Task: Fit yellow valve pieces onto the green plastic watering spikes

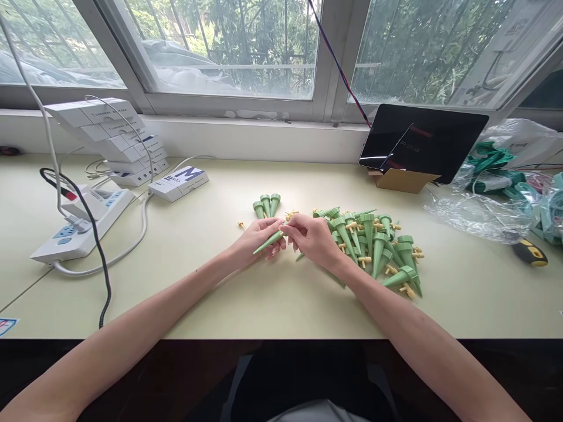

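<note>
A green spike (pixel 268 242) lies across my left hand (pixel 255 237), its pointed tip toward the lower left and my fingers closed round it. My right hand (pixel 310 234) pinches at the spike's wider end; what exactly sits between those fingertips is hidden. Just beyond my hands stand three green spikes (pixel 266 206), caps up and close together. A small yellow piece (pixel 241 225) lies left of them, and more yellow pieces (pixel 292 214) show behind my fingers. To the right of my right hand spreads a pile of green spikes (pixel 378 240) mixed with yellow valve pieces.
At the left are a white power strip (pixel 83 225) with cables, stacked white boxes (pixel 118 138) and a single box (pixel 179 183). A tablet (pixel 422 140) leans on a cardboard stand (pixel 402 180) at the back right. Plastic bags (pixel 497 205) and a yellow-black tool (pixel 531 252) lie far right.
</note>
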Available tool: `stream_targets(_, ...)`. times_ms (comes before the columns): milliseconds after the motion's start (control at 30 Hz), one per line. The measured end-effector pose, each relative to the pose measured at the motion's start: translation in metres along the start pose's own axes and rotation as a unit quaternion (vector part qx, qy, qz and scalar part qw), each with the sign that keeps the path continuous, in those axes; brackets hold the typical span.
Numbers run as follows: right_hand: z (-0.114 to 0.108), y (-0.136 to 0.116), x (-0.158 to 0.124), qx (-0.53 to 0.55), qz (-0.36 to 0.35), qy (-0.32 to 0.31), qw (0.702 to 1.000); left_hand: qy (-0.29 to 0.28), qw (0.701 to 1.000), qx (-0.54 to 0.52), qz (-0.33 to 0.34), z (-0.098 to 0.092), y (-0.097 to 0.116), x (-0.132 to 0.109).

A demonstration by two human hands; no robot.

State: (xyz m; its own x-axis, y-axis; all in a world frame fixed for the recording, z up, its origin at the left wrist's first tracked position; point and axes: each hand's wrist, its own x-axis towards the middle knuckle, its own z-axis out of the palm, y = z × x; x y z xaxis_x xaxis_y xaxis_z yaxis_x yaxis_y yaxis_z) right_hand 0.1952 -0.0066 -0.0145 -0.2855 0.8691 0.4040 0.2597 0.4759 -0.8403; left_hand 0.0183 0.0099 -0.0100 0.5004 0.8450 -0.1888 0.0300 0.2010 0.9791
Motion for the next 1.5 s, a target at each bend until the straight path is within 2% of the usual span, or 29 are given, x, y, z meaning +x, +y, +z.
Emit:
stream_targets(233,0.000,0.002,0.000,-0.024,-0.005,-0.008,1.000,0.015,0.999,0.045,0.012,-0.003,-0.003,0.001)
stream_targets(600,0.001,0.007,0.001,-0.048,-0.018,-0.013,0.999,0.081,0.985,0.146,0.053,-0.001,-0.002,0.001)
stream_targets(800,0.000,0.008,0.002,-0.138,-0.037,0.016,0.990,0.122,0.958,0.235,0.107,-0.002,-0.002,0.000)
stream_targets(933,-0.003,0.006,0.001,-0.186,-0.017,0.042,0.982,0.157,0.919,0.333,0.139,-0.002,-0.004,-0.001)
stream_targets(1067,-0.005,0.007,0.001,-0.246,0.001,0.075,0.966,0.182,0.890,0.393,0.141,-0.003,-0.007,0.000)
stream_targets(1267,-0.008,0.005,0.003,-0.280,0.005,0.089,0.956,0.181,0.873,0.426,0.154,-0.006,-0.010,0.003)
stream_targets(1500,-0.009,0.004,0.003,-0.300,0.015,0.070,0.951,0.178,0.877,0.416,0.159,-0.006,-0.008,0.002)
